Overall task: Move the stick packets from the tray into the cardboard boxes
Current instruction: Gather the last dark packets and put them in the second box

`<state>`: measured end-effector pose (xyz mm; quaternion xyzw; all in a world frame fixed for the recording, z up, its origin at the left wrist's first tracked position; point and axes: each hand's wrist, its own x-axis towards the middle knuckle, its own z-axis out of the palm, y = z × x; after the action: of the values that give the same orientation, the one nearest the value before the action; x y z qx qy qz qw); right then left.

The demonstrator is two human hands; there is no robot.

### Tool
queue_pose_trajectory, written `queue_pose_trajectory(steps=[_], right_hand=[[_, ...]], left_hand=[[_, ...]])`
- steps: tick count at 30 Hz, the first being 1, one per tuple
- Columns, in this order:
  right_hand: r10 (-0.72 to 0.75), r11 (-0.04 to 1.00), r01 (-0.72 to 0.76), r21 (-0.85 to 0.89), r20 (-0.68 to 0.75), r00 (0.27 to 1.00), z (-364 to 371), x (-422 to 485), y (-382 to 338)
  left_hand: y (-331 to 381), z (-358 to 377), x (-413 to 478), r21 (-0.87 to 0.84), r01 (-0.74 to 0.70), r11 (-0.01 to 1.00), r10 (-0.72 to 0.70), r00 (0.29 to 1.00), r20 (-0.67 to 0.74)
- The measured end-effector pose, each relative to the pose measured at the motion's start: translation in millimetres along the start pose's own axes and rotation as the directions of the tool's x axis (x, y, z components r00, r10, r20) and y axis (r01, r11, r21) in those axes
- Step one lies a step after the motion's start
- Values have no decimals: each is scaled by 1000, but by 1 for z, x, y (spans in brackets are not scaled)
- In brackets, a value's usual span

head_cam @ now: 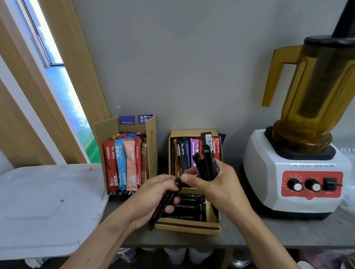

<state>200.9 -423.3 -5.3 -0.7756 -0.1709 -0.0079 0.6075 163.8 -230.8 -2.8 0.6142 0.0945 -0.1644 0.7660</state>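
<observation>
Both hands grip dark stick packets over the right-hand cardboard box.

The white tray (37,208) lies at the left end of the table (271,230), its edge just beside the left cardboard box (151,145), which stands open against the wall, packed with upright coloured packets (124,164). The left hand (151,198) has its fingers (164,178) curled around a few dark stick packets (163,210) that slant down past the near rim of the right cardboard box (187,228). The right hand (217,187), above that box, clamps an upright dark bundle (205,160). The blender (293,178) stands near on the right, with a narrow gap between it and the box.
</observation>
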Motion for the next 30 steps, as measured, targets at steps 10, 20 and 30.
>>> queue_pose_trajectory(steps=[10, 20, 30], right_hand=[[194, 961, -181, 211, -42, 980, -15, 5, 16], [222, 959, -223, 172, 30, 975, -28, -1, 23], [249, 932, -214, 293, -86, 965, -20, 0, 17]], left_hand=[[4, -11, 0, 296, -84, 951, 120, 987, -106], [-1, -11, 3, 278, -91, 956, 125, 987, -106], [3, -11, -1, 356, -68, 932, 95, 994, -57]])
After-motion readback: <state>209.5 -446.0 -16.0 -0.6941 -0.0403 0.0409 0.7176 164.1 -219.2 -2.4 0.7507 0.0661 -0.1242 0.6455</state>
